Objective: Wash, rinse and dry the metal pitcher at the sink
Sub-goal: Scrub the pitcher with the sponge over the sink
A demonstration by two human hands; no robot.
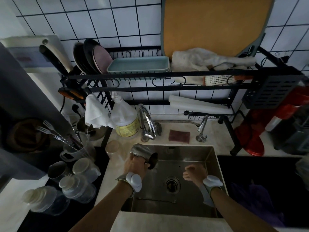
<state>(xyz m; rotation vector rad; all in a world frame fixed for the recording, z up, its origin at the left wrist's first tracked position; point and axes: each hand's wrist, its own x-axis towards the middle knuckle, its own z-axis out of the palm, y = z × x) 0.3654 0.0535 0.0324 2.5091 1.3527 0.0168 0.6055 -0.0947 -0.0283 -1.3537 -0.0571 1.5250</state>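
A black dish rack (167,76) is spanning the tiled wall above the sink, carrying an orange cutting board (214,25) leaning upright, a pale blue tray (138,65) and a crumpled white cloth (200,59); below it the steel sink (192,154) is sitting sunk into the pale table (167,221), its drain (173,184) lying near the middle of the basin; a cluster of glass jars (75,186) is standing on the dark surface left of the sink; a large soap bottle (125,121) is standing just beside a chrome faucet (147,121), which is curving up behind the sink's rear left corner; the metal pitcher (142,152) is hanging over that same corner, tipped onto its side with its dark mouth facing right and down toward the basin; the left hand (133,165) is gripping it from the near side, fingers wrapped round it; the right hand (194,173) is hovering over the right half of the basin, well apart from the pitcher, fingers curled in on nothing; a dark red sponge (179,136) is lying flat on the table behind the sink, between the faucet and a smaller tap (202,128).
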